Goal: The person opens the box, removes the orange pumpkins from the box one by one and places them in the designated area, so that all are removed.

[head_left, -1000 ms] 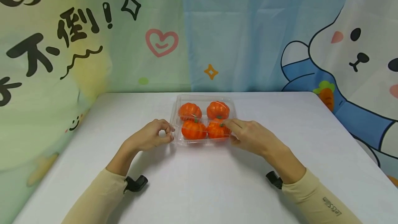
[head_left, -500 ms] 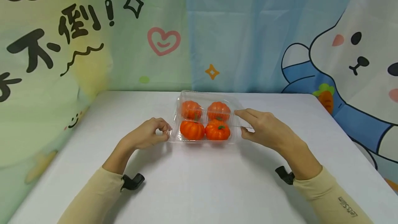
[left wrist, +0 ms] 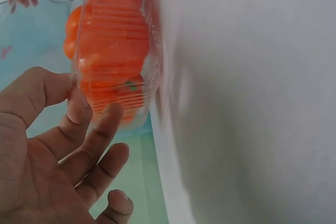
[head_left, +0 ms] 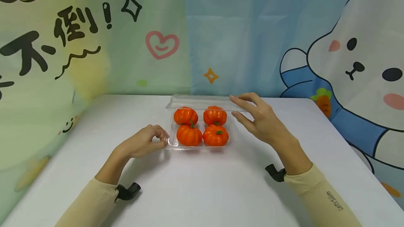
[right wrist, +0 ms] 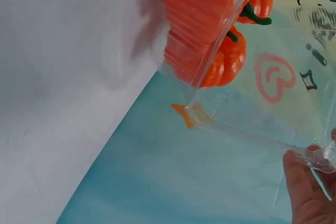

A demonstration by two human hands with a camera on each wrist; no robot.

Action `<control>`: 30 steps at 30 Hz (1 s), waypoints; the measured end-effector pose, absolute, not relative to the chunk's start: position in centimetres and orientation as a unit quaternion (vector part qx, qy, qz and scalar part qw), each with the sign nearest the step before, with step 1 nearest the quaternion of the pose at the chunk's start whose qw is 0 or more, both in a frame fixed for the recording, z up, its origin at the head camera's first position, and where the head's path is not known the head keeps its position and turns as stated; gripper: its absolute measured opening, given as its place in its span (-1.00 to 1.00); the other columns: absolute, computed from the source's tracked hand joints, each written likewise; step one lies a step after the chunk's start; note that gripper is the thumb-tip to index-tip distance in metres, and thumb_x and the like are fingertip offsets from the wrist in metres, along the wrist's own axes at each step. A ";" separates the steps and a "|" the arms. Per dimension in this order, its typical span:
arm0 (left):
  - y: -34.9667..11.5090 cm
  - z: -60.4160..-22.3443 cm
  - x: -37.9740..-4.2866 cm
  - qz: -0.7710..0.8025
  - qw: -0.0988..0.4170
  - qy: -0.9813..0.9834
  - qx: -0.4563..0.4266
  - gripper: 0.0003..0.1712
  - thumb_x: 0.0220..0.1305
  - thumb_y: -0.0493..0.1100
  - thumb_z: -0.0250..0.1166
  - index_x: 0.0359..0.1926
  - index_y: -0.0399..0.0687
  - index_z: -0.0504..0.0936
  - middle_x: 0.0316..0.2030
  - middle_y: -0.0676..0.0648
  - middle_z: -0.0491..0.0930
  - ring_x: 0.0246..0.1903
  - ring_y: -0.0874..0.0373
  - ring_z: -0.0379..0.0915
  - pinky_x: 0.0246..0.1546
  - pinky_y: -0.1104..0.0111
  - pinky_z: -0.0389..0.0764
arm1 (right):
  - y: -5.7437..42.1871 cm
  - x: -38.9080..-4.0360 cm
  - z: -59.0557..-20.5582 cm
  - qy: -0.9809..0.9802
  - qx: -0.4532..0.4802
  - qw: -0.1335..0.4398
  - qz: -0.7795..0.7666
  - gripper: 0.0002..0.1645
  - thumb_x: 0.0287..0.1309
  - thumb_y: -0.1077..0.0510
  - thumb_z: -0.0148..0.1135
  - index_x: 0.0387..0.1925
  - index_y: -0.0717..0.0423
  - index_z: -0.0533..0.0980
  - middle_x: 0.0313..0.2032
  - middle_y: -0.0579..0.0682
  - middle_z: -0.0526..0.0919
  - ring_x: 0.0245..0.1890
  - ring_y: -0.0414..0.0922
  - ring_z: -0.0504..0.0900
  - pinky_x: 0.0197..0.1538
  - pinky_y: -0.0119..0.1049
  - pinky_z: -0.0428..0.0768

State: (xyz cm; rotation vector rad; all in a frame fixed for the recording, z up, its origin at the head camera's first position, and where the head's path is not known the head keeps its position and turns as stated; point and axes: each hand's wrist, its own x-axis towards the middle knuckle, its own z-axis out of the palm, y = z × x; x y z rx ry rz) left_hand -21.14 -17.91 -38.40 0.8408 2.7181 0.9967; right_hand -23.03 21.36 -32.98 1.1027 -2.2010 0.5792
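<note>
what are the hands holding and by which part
Left hand: the clear tray, pinched at its left rim. Right hand: the clear lid, held by a corner.

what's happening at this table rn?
A person has a clear plastic box open on the white table, with four orange pumpkins inside, two by two. The left hand pinches the box's rim on the left side near the front. The right hand holds the clear lid near a corner; it stands raised at the box's far side, off the pumpkins.
</note>
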 end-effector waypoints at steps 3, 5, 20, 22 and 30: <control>-18.6 -38.4 -20.6 0.326 0.067 0.903 0.271 -0.74 0.35 -0.19 0.21 -0.52 0.08 0.59 -0.10 0.02 0.69 0.08 -0.05 0.51 0.20 -0.01 0.42 | 20.4 -23.3 -33.3 -0.839 0.404 0.283 0.229 -0.32 0.24 0.26 0.42 0.38 0.08 0.47 0.12 0.18 0.53 0.11 0.08 0.60 -0.05 -0.06 0.69; -18.7 -38.5 -20.5 0.329 0.071 0.902 0.271 -0.74 0.37 -0.18 0.21 -0.51 0.07 0.60 -0.10 0.02 0.69 0.09 -0.04 0.50 0.20 -0.01 0.42 | 20.1 -23.5 -33.3 -0.846 0.394 0.272 0.237 -0.31 0.28 0.25 0.38 0.42 0.06 0.43 0.16 0.19 0.49 0.15 0.10 0.56 0.03 0.00 0.66; -18.8 -37.2 -21.4 0.328 0.082 0.894 0.295 -0.78 0.37 -0.18 0.22 -0.45 -0.05 0.66 -0.09 -0.04 0.70 0.06 -0.09 0.47 0.17 0.02 0.37 | 20.6 -25.5 -33.6 -0.866 0.318 0.208 0.325 -0.08 0.34 0.28 0.28 0.58 0.15 0.02 0.34 0.25 0.26 0.33 0.15 0.38 0.21 0.09 0.56; -18.7 -37.4 -21.5 0.327 0.087 0.893 0.296 -0.78 0.38 -0.16 0.22 -0.43 -0.05 0.68 -0.07 -0.04 0.70 0.07 -0.09 0.47 0.16 0.03 0.37 | 20.7 -25.6 -33.9 -0.865 0.304 0.191 0.350 -0.02 0.35 0.27 0.27 0.60 0.11 -0.06 0.36 0.24 0.25 0.36 0.15 0.37 0.23 0.09 0.54; -18.9 -37.8 -21.3 0.329 0.095 0.895 0.287 -0.79 0.38 -0.15 0.23 -0.41 -0.04 0.68 -0.06 -0.04 0.70 0.08 -0.09 0.47 0.19 0.01 0.36 | 20.8 -25.9 -34.7 -0.859 0.274 0.143 0.408 0.04 0.40 0.19 0.25 0.64 0.01 -0.18 0.40 0.24 0.26 0.41 0.21 0.38 0.22 0.12 0.54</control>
